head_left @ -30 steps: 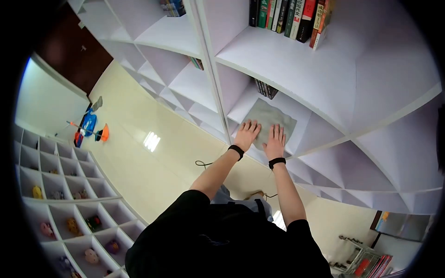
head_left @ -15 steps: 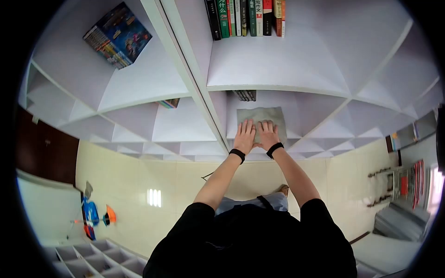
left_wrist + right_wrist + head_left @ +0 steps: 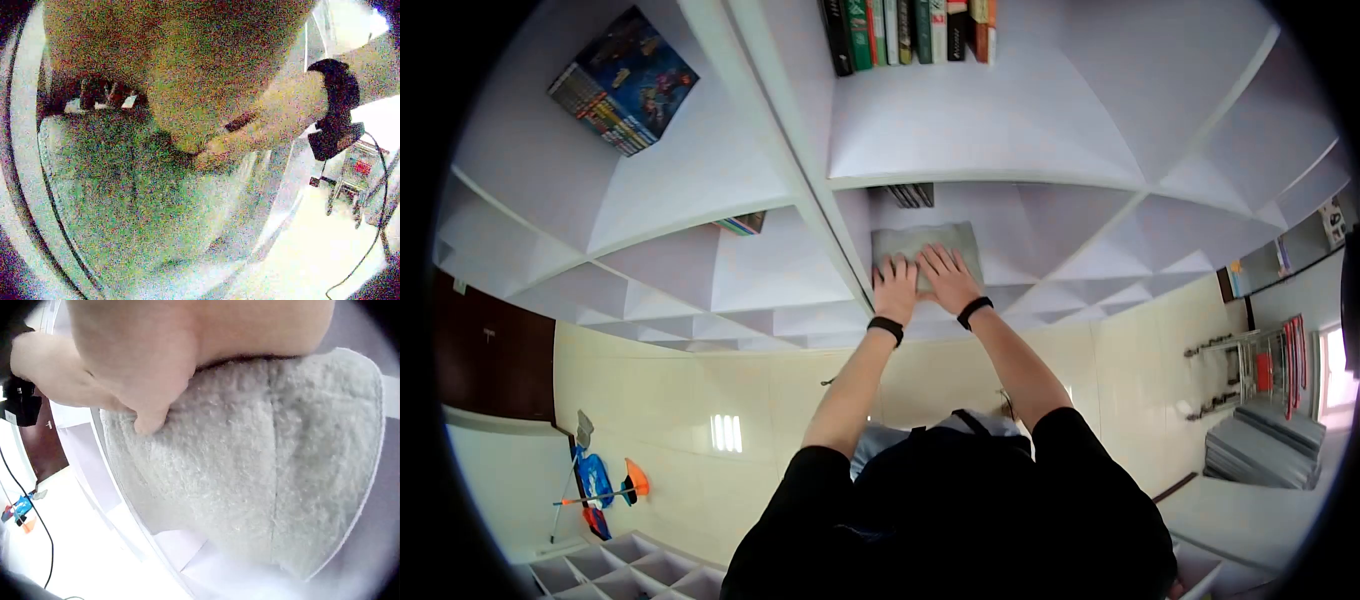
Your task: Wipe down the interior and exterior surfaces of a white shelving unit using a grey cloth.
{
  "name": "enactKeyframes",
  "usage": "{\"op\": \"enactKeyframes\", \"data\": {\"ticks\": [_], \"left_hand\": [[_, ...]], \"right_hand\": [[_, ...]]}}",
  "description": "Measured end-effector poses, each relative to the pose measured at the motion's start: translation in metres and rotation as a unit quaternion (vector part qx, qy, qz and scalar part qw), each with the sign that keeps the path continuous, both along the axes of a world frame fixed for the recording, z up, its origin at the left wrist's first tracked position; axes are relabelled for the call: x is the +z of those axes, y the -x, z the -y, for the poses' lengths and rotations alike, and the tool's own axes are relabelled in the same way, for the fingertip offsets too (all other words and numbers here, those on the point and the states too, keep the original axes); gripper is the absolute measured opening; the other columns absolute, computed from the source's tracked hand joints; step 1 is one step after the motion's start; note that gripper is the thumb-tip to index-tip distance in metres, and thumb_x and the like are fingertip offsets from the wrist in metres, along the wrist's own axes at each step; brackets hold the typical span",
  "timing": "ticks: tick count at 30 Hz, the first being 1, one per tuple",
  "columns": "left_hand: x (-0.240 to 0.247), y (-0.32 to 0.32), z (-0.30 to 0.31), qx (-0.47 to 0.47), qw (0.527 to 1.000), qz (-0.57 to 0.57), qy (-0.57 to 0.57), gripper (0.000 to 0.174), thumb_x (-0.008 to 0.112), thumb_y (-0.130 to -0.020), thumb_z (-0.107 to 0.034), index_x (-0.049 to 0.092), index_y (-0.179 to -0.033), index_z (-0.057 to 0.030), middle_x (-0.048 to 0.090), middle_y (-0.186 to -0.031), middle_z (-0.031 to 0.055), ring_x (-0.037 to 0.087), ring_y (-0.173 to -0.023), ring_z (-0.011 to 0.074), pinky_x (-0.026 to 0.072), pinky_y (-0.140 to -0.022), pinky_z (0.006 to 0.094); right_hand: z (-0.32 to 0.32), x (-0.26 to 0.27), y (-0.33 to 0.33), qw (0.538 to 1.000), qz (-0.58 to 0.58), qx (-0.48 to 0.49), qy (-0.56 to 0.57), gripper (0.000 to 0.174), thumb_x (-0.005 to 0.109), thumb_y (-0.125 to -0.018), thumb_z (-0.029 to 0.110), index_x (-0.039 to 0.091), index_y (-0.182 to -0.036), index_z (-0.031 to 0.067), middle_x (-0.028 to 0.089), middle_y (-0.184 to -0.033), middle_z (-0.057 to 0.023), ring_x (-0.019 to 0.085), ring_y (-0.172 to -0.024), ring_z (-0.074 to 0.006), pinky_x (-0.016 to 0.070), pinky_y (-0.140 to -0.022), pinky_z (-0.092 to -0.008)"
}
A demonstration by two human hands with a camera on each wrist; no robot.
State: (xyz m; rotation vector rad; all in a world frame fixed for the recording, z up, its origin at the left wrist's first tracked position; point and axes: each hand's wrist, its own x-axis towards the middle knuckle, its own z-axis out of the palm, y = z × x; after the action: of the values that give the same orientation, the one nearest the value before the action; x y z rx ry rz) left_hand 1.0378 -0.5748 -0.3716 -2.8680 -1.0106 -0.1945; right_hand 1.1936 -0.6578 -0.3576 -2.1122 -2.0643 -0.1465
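Observation:
A grey, fuzzy cloth (image 3: pixel 900 240) lies spread on a lower shelf of the white bookcase, its left edge close to the upright divider. On its near part rests my left hand (image 3: pixel 894 288), fingers stretched forward. Beside it my right hand (image 3: pixel 950 280) lies on the same cloth, fingers extended and slightly spread. In the right wrist view the cloth's pile and a straight crease show, and the hands meet near the thumbs. The left wrist view is grainy, with the cloth (image 3: pixel 137 187) below the hand.
Dark books (image 3: pixel 910 195) stand behind the cloth at the back of the compartment. More books (image 3: pixel 910 35) line the shelf above, and a stack of books (image 3: pixel 625 85) sits to the left. A cart (image 3: pixel 1250 365) stands on the floor at right; cleaning tools (image 3: pixel 600 480) lie far left.
The head view has turned and shifted. Both hands and the cloth have moved left toward the divider, and the right hand has come close beside the left.

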Motion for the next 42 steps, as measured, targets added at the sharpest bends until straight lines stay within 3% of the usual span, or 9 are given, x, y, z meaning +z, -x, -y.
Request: {"op": "enactKeyframes", "data": {"ticks": [2,3,7,18,24,26,31,37,42], "left_hand": [[0.011,0.000,-0.001,-0.006,1.000,-0.009,-0.029,0.079,0.076,-0.089,-0.047,0.044,-0.151,-0.0082,0.043,-0.154,0.0160,0.040,-0.145,0.0419,0.0375,-0.119,0.0564],[0.015,0.000,-0.004,-0.018,0.999,-0.018,0.030,0.085,0.074,-0.092,-0.045,0.037,-0.158,-0.0071,0.038,-0.160,0.0182,0.034,-0.150,0.0438,0.0327,-0.122,0.0581],[0.006,0.011,-0.011,-0.083,0.995,0.028,0.055,0.091,0.071,-0.096,-0.042,0.026,-0.165,-0.0040,0.023,-0.171,0.0232,0.020,-0.158,0.0467,0.0214,-0.127,0.0587],[0.004,-0.013,-0.003,-0.123,0.992,0.012,0.031,0.091,0.073,-0.094,-0.041,0.028,-0.163,-0.0013,0.026,-0.170,0.0247,0.022,-0.158,0.0450,0.0229,-0.126,0.0594],[0.010,-0.062,0.017,-0.154,0.987,0.014,0.050,0.096,0.077,-0.090,-0.040,0.028,-0.163,-0.0007,0.027,-0.169,0.0246,0.023,-0.157,0.0445,0.0228,-0.126,0.0591],[0.012,-0.083,0.026,-0.169,0.985,0.001,0.045,0.097,0.079,-0.089,-0.040,0.029,-0.163,-0.0009,0.028,-0.169,0.0245,0.024,-0.157,0.0442,0.0229,-0.126,0.0590],[-0.005,-0.133,0.043,-0.184,0.979,0.082,-0.040,0.070,0.060,-0.092,-0.012,0.039,-0.158,-0.0034,0.037,-0.164,0.0220,0.033,-0.153,0.0437,0.0261,-0.126,0.0581],[-0.005,-0.144,0.052,-0.149,0.980,0.091,-0.092,0.064,0.060,-0.093,-0.016,0.046,-0.154,-0.0045,0.046,-0.159,0.0197,0.041,-0.148,0.0447,0.0316,-0.124,0.0571],[-0.006,-0.133,0.048,-0.148,0.980,0.093,-0.091,0.064,0.061,-0.092,-0.016,0.047,-0.154,-0.0040,0.047,-0.159,0.0201,0.043,-0.148,0.0433,0.0330,-0.124,0.0541]], "right_hand": [[0.001,0.004,-0.003,0.999,0.044,0.002,0.001,0.090,0.071,-0.088,0.056,0.039,-0.159,0.0112,0.037,-0.166,-0.0095,0.031,-0.156,-0.0307,0.0276,-0.126,-0.0541],[0.002,0.004,-0.003,0.999,0.033,0.002,-0.003,0.090,0.071,-0.088,0.056,0.039,-0.159,0.0112,0.037,-0.166,-0.0094,0.031,-0.155,-0.0302,0.0276,-0.126,-0.0537],[0.010,0.003,-0.009,0.999,0.024,0.012,-0.020,0.088,0.072,-0.088,0.054,0.042,-0.158,0.0085,0.039,-0.166,-0.0103,0.034,-0.155,-0.0285,0.0283,-0.126,-0.0500],[0.034,0.008,-0.041,1.000,0.009,0.007,-0.019,0.083,0.076,-0.086,0.041,0.046,-0.154,0.0045,0.044,-0.163,-0.0119,0.037,-0.154,-0.0275,0.0289,-0.127,-0.0457],[0.067,0.005,-0.075,0.998,0.016,-0.037,-0.053,0.081,0.077,-0.085,0.033,0.046,-0.154,0.0056,0.045,-0.163,-0.0110,0.039,-0.153,-0.0257,0.0315,-0.126,-0.0431],[0.082,0.007,-0.089,0.997,0.038,-0.063,-0.028,0.067,0.066,-0.094,0.025,0.046,-0.154,0.0056,0.045,-0.164,-0.0095,0.039,-0.153,-0.0248,0.0320,-0.126,-0.0426],[0.100,-0.006,-0.116,0.990,0.066,-0.118,-0.031,0.054,0.050,-0.101,0.014,0.047,-0.154,0.0054,0.045,-0.164,-0.0090,0.041,-0.153,-0.0231,0.0336,-0.126,-0.0421],[0.085,-0.014,-0.110,0.980,0.020,-0.185,-0.066,0.056,0.050,-0.099,0.012,0.046,-0.154,0.0034,0.046,-0.163,-0.0107,0.043,-0.151,-0.0241,0.0347,-0.125,-0.0435],[0.072,-0.023,-0.098,0.975,0.058,-0.190,-0.098,0.056,0.053,-0.097,0.013,0.049,-0.151,0.0019,0.050,-0.160,-0.0125,0.044,-0.151,-0.0252,0.0348,-0.125,-0.0452]]}}
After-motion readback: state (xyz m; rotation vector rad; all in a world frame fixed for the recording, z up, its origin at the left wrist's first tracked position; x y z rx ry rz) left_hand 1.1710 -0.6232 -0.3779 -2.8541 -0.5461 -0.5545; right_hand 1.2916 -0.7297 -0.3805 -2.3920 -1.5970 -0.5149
